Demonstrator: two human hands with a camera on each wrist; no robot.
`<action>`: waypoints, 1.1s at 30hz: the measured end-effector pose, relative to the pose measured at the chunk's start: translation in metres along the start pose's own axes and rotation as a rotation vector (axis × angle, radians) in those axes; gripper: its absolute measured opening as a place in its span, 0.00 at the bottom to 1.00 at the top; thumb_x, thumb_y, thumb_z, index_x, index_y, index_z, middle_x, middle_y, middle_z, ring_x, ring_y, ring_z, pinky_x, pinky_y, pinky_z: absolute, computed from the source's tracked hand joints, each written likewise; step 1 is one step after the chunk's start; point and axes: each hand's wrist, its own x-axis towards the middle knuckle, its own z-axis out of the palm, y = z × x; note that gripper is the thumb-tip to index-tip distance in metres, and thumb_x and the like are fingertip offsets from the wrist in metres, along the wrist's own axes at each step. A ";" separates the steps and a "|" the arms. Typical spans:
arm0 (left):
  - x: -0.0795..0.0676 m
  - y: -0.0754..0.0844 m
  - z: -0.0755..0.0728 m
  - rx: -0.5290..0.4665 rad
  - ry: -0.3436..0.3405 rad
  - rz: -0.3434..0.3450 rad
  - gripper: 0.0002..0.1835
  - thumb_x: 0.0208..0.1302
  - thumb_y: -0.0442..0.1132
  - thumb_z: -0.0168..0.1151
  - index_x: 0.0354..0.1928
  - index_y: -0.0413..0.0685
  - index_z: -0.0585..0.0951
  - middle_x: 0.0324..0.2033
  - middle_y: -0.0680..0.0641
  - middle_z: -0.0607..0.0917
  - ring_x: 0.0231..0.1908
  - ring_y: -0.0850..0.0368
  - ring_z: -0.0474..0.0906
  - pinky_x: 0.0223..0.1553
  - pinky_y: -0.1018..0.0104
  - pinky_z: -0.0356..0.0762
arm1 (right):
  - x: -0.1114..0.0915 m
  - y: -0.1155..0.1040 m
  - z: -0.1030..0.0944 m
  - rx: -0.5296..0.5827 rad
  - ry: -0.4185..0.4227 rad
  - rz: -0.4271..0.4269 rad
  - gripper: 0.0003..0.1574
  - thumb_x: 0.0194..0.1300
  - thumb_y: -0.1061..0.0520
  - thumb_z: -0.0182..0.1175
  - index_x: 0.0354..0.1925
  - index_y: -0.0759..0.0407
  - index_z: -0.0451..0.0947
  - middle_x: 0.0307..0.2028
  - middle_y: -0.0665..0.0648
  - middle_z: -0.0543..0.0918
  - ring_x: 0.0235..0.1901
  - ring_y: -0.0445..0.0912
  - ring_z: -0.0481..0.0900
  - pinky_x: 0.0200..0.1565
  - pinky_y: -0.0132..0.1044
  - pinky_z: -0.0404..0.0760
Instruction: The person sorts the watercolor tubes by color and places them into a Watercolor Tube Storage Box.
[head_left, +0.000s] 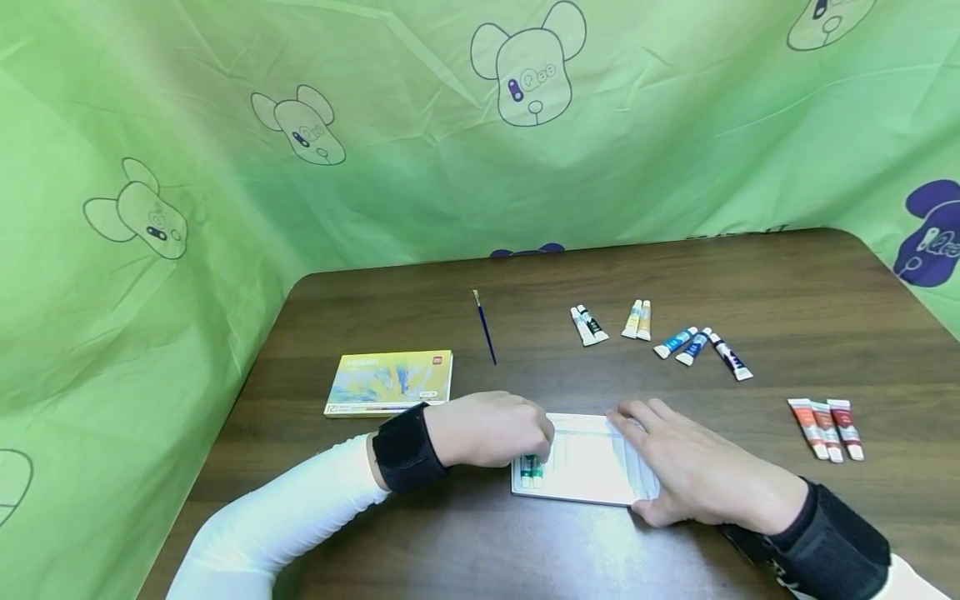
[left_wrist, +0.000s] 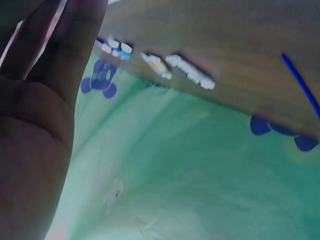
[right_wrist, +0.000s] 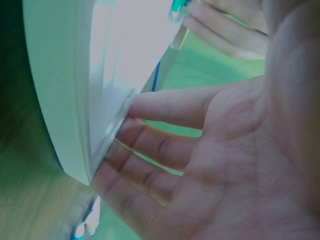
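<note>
A shallow white plastic tray lies on the table in front of the person. My right hand grips its right end, thumb at the near corner and fingers along the far edge. In the right wrist view those fingers meet the tray's rim. At the other end, my left hand bends down over the tray, its fingertips at two green paint tubes lying side by side inside. The left hand covers the tubes' upper parts. One green tube shows beside the left fingertips in the right wrist view.
A yellow paint box lies left of the tray, with a blue paintbrush behind. Farther back lie white and black tubes, yellowish tubes and blue and dark tubes. Red and orange tubes lie at right.
</note>
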 end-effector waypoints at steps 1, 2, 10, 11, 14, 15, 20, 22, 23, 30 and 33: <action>0.001 0.001 0.002 -0.007 -0.004 -0.005 0.17 0.65 0.28 0.59 0.43 0.60 0.88 0.43 0.60 0.85 0.44 0.65 0.78 0.47 0.72 0.77 | 0.000 0.000 0.000 0.001 -0.005 0.002 0.59 0.40 0.38 0.76 0.63 0.68 0.70 0.58 0.61 0.73 0.58 0.56 0.71 0.56 0.54 0.75; 0.001 0.001 0.003 -0.013 -0.008 -0.010 0.16 0.65 0.29 0.59 0.43 0.60 0.88 0.43 0.61 0.85 0.43 0.66 0.78 0.47 0.73 0.77 | 0.000 0.000 0.000 0.000 -0.007 0.005 0.59 0.40 0.38 0.76 0.63 0.67 0.70 0.59 0.61 0.73 0.58 0.55 0.71 0.56 0.53 0.75; 0.002 0.001 0.006 0.012 0.018 0.003 0.16 0.65 0.29 0.59 0.39 0.61 0.87 0.38 0.62 0.84 0.40 0.66 0.76 0.41 0.73 0.76 | 0.000 0.000 0.001 -0.006 0.007 0.000 0.59 0.39 0.38 0.76 0.63 0.67 0.70 0.58 0.61 0.73 0.57 0.55 0.71 0.56 0.53 0.75; 0.001 0.000 0.007 0.012 0.032 0.008 0.16 0.65 0.29 0.58 0.40 0.60 0.87 0.39 0.61 0.84 0.41 0.66 0.76 0.42 0.73 0.77 | 0.000 0.000 0.001 -0.005 0.005 -0.001 0.59 0.39 0.38 0.76 0.63 0.68 0.70 0.58 0.61 0.73 0.57 0.55 0.71 0.56 0.53 0.75; -0.004 -0.004 0.006 0.001 0.090 -0.007 0.15 0.66 0.31 0.58 0.45 0.58 0.86 0.43 0.59 0.85 0.46 0.65 0.78 0.48 0.73 0.77 | 0.000 0.000 0.001 -0.006 -0.005 0.012 0.59 0.40 0.37 0.76 0.64 0.67 0.69 0.59 0.61 0.73 0.58 0.55 0.70 0.56 0.52 0.75; -0.006 -0.005 0.005 -0.007 0.110 -0.022 0.13 0.67 0.32 0.59 0.46 0.58 0.86 0.44 0.59 0.85 0.47 0.64 0.78 0.50 0.72 0.77 | 0.000 -0.001 0.001 -0.006 -0.007 0.011 0.59 0.40 0.37 0.76 0.64 0.68 0.69 0.59 0.61 0.73 0.58 0.55 0.70 0.56 0.52 0.75; -0.014 -0.012 0.004 -0.053 0.157 -0.099 0.09 0.67 0.42 0.63 0.47 0.56 0.86 0.45 0.56 0.85 0.46 0.63 0.77 0.50 0.70 0.77 | 0.000 0.000 0.000 -0.016 0.003 0.006 0.60 0.39 0.37 0.76 0.64 0.68 0.70 0.58 0.61 0.73 0.57 0.55 0.71 0.56 0.52 0.75; -0.014 -0.013 0.006 -0.066 0.147 -0.105 0.10 0.67 0.44 0.64 0.47 0.56 0.86 0.45 0.56 0.85 0.46 0.63 0.77 0.50 0.70 0.77 | 0.000 0.000 -0.001 -0.012 -0.008 0.015 0.60 0.39 0.37 0.76 0.64 0.68 0.69 0.58 0.61 0.73 0.57 0.55 0.71 0.56 0.53 0.75; -0.014 -0.014 0.008 -0.070 0.144 -0.103 0.10 0.66 0.45 0.64 0.47 0.56 0.86 0.45 0.56 0.85 0.46 0.63 0.77 0.50 0.71 0.77 | 0.000 0.000 -0.001 -0.007 -0.016 0.019 0.60 0.40 0.37 0.75 0.64 0.68 0.69 0.58 0.61 0.73 0.57 0.55 0.70 0.56 0.53 0.75; -0.008 -0.015 0.016 -0.073 0.137 -0.096 0.05 0.66 0.42 0.65 0.41 0.57 0.87 0.37 0.58 0.83 0.38 0.64 0.75 0.44 0.73 0.75 | 0.001 -0.001 -0.001 0.010 -0.060 0.045 0.60 0.41 0.37 0.75 0.65 0.66 0.68 0.60 0.60 0.72 0.59 0.54 0.69 0.57 0.53 0.75; -0.007 -0.015 0.016 -0.072 0.135 -0.095 0.04 0.66 0.41 0.64 0.38 0.57 0.87 0.34 0.59 0.82 0.35 0.64 0.73 0.40 0.74 0.74 | 0.001 -0.001 -0.001 0.008 -0.053 0.043 0.60 0.41 0.37 0.75 0.65 0.67 0.68 0.60 0.61 0.72 0.59 0.55 0.69 0.57 0.53 0.75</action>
